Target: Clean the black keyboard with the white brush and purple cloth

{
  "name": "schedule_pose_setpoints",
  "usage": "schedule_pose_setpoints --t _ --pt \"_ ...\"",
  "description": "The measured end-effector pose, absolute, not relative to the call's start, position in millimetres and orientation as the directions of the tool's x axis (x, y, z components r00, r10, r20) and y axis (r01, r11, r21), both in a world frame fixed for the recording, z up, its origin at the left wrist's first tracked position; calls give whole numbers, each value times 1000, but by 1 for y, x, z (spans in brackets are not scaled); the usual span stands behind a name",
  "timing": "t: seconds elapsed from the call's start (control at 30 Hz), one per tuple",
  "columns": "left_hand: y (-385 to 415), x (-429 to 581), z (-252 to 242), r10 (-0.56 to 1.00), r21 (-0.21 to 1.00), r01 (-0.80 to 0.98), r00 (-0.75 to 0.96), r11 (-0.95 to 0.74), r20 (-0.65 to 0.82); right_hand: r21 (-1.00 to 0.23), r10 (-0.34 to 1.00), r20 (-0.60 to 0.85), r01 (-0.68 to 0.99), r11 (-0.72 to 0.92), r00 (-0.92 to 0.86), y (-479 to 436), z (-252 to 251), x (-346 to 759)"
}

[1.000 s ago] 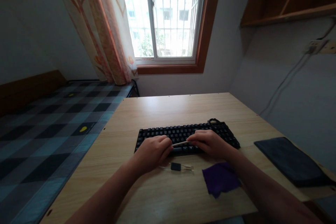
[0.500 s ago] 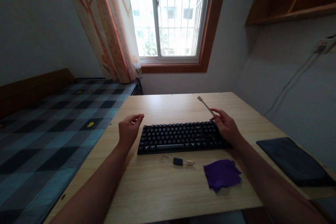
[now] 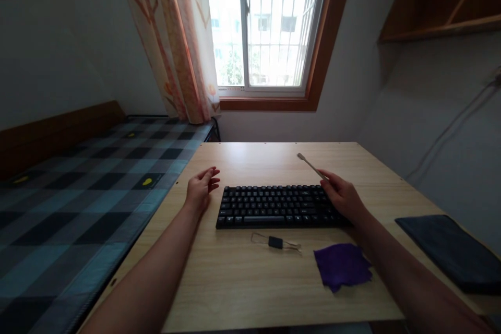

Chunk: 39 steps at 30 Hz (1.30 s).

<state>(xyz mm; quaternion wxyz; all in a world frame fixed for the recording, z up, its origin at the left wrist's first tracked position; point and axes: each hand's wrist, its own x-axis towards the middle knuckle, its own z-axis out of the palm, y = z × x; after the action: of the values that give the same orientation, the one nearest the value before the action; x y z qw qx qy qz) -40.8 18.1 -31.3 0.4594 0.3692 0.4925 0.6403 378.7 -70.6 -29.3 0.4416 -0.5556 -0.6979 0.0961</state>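
A black keyboard lies flat on the wooden table. Beside its left end is my left hand, open, its fingers apart and nothing visible in them. My right hand is closed around the handle of a small thin brush; the brush's tip points to the far left, above the table behind the keyboard. This hand covers part of the keyboard's right end. In front of the keyboard rests a wire keycap puller with a black middle piece. To its right is a crumpled purple cloth.
The wooden table reaches toward the wall below a window. A dark flat pouch lies at the right edge. On the left stands a bed with a checked mattress. A wooden shelf hangs at upper right.
My left hand has gone from pinched fingers to spread ones. The brush in my right hand has tilted slightly lower. The whole view has shifted, so things appear further right.
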Motion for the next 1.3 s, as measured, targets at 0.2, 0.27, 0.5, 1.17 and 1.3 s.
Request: schedule_pose_setpoints --t 0.2,0.27,0.5,1.17,1.3 --pt "18 -48 -29 965 928 -369 -256 -44 -56 -574 839 541 705 417 -55 -71 -29 367" --pt "18 -50 -27 972 913 -407 -220 -20 -77 -568 845 528 706 422 -81 -71 -30 364" --pt "20 -54 -27 975 898 -440 -205 -11 -88 -486 863 461 754 441 -207 -75 -21 351" --pt "-23 -22 2 867 753 564 -123 -339 483 -447 834 247 706 550 -493 -24 69 234" --pt "-60 32 9 763 293 789 313 -541 566 -449 826 211 699 557 -523 -2 70 229"
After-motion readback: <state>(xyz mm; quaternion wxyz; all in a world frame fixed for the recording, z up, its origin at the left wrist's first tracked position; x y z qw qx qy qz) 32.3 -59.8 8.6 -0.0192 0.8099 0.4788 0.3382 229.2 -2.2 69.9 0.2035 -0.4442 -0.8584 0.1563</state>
